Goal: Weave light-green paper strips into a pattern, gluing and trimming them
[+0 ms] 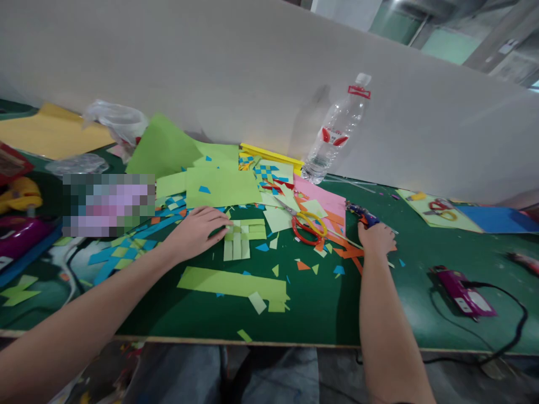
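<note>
My left hand (pixel 202 229) lies palm down, its outstretched fingertips at the upper left edge of a small woven piece of light green paper strips (pixel 240 238). To the right, my right hand (pixel 378 238) curls round a dark blue patterned tube (pixel 362 213); its far end points up and left, and the rest is hidden by the fingers. Between the hands, scissors with red and yellow handles (pixel 309 225) lie slightly open on paper sheets. Nearer me is a long green paper strip (pixel 236 281) with a small pale scrap (pixel 257 303) on it.
Green sheets (pixel 223 188) and blue-green woven strips (pixel 126 249) spread behind and left. A clear plastic bottle (pixel 334 134) stands by the grey partition (pixel 210 73). A purple device with a cord (pixel 463 292) lies at right. Paper scraps litter the green table (pixel 320 311).
</note>
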`<state>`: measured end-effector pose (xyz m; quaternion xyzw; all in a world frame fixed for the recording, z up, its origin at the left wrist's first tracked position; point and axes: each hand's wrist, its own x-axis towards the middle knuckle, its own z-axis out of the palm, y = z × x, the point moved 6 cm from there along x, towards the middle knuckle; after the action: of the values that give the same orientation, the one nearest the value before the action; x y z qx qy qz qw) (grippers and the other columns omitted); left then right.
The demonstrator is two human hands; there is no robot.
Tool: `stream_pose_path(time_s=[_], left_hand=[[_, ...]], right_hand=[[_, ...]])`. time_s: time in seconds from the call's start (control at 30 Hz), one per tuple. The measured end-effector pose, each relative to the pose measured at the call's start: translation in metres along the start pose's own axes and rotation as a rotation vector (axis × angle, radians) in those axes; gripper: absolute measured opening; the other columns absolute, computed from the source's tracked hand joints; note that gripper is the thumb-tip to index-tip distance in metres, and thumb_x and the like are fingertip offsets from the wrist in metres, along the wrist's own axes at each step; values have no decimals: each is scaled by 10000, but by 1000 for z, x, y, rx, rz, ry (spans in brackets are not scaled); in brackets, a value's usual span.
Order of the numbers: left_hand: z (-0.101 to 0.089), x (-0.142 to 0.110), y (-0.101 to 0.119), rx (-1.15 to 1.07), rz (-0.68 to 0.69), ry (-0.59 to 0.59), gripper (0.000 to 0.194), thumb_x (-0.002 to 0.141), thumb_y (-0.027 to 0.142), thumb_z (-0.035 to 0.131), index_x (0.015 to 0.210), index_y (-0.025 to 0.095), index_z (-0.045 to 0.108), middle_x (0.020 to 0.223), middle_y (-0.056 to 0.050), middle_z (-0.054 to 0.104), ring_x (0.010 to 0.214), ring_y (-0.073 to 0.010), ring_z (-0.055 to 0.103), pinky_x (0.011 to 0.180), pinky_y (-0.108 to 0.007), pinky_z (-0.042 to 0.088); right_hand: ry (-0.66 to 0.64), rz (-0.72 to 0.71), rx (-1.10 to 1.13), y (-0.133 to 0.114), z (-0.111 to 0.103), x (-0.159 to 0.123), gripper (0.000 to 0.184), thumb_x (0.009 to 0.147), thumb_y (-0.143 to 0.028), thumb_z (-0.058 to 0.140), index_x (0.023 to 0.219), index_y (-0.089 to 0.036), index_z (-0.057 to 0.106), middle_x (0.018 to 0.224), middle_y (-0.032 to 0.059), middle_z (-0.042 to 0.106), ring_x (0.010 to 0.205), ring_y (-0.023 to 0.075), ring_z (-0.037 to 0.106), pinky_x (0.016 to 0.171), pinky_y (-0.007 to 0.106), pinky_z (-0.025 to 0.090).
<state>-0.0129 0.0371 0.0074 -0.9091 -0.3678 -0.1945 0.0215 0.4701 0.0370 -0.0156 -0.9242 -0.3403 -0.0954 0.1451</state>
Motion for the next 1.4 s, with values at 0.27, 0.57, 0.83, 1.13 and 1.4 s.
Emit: stream_pose_path(time_s=[0.27,0.57,0.83,1.13,1.4], left_hand=[[-1,-2,25,-110,193,-71,287,853,448,595,1039,238,655,1063,-48,673,1015,-214,587,1019,-417,333],[1,-1,33,-110,203,-76,299,814,467,624,995,229,624,1071,-49,674,1017,-221,594,1038,-421,308],[2,-1,30,-136,201,-85,174,848,396,585,925,246,626,1031,-20,693,1001,-201,607,1031,-405,301],[0,-1,28,-108,196,-79,140,885,344,541,913,246,637,964,-15,709,941,-189,621,999,-390,318],[3,-1,23,-116,193,-73,227,867,428,575,992,248,635,1063,-29,701,1025,-207,610,1013,-387,308]], right_hand=[[16,-12,-45,-3,3,0,671,853,-539,447,1233,9,512,1262,281,519,1184,382,474,975,525,348],[18,-2,-53,-4,6,1,656,864,-537,439,1274,-28,485,1272,262,516,1171,373,481,969,527,346],[3,-4,-19,-5,7,3,611,848,-448,470,1248,14,497,1259,277,522,1147,386,517,950,496,392],[3,1,45,-5,2,4,580,841,-423,454,1209,23,492,1153,288,573,1071,392,578,918,526,418],[163,-49,156,-13,-28,-1,552,873,-434,390,1226,-16,468,1173,250,566,1046,369,581,899,494,428]])
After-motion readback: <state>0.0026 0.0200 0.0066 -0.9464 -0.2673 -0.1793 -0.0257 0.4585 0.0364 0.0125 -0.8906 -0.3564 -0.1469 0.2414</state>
